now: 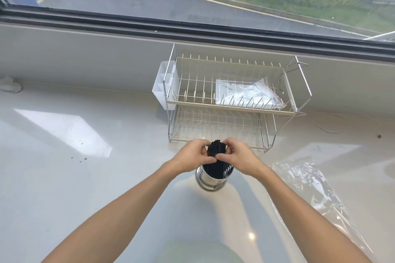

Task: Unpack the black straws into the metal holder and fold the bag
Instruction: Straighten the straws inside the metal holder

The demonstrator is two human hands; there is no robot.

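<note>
A bundle of black straws (216, 150) stands upright in the perforated metal holder (211, 179) at the centre of the white counter. My left hand (192, 157) grips the bundle from the left, and my right hand (237, 156) grips it from the right, thumbs meeting in front. The straws' lower ends are inside the holder. The clear plastic bag (310, 190) lies flat and crinkled on the counter, to the right of my right forearm.
A two-tier wire dish rack (233, 104) stands just behind the holder, with a white side caddy (164, 85) and a clear packet (245, 94) on its upper tier. A crumpled cloth (9, 84) lies far left. A window runs along the back.
</note>
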